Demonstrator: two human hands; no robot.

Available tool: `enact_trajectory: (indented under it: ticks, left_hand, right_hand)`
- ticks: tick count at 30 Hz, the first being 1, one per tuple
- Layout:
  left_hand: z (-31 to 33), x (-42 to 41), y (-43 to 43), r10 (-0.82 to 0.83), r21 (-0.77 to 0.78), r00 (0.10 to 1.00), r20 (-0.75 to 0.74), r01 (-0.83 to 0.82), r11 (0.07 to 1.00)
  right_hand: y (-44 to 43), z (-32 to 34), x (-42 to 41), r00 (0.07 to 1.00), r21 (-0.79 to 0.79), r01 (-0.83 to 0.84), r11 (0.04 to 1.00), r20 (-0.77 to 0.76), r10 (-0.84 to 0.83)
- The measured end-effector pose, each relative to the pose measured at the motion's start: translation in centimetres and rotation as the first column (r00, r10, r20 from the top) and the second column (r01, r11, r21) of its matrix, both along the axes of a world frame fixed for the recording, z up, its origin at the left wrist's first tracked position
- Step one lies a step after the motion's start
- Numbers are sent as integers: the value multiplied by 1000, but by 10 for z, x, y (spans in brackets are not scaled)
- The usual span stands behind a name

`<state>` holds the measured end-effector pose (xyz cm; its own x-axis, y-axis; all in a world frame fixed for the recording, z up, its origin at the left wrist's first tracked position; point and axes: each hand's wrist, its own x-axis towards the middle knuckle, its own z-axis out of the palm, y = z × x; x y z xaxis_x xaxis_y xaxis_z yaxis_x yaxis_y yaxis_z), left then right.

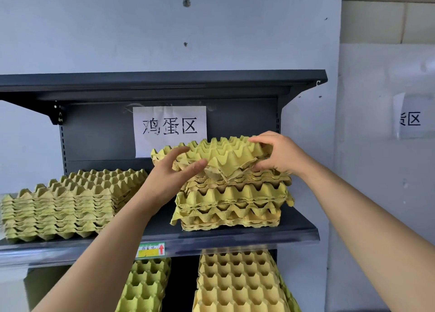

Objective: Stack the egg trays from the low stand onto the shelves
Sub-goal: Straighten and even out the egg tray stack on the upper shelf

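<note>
A yellow-green egg tray [223, 153] lies tilted on top of the right stack of trays [231, 205] on the dark shelf [294, 233]. My left hand [173, 175] holds the top tray's left front corner, thumb under and fingers above. At the tray's right edge, my right hand [275, 154] grips it between fingers and thumb. A second, lower stack of trays [66, 205] stands on the left of the same shelf.
Above is another dark shelf [164, 81]. A paper sign [169, 129] hangs on the back panel. Below the shelf edge, two more tray stacks [146, 285] [237, 283] show. A white wall [381, 170] closes the right side.
</note>
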<state>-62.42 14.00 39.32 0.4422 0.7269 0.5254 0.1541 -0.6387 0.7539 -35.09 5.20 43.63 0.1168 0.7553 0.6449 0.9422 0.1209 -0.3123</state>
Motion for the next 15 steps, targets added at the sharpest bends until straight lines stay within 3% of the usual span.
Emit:
enact_trajectory:
  ticks: [2,5,9,12,15]
  left_hand:
    - [4,6,-12,-60,-58,996,59,63,996]
    - [13,9,-15,32,-5,993,111,-32,999]
    - [22,1,-5,-22,-8,983,181,24,1000]
    - [24,-6,13,-73,-45,978,196,84,995]
    - [22,-8,30,-142,-119,947,287,183,976]
  right_hand:
    - [3,1,-6,1000,30,9,1000,6,-9]
    - [4,2,-15,1000,96,10,995,8,-11]
    - [-1,3,-18,999,210,-21,977,40,13]
    - [-4,0,-5,999,226,25,974,28,-32]
    - [-1,-5,6,986,140,115,983,101,-130]
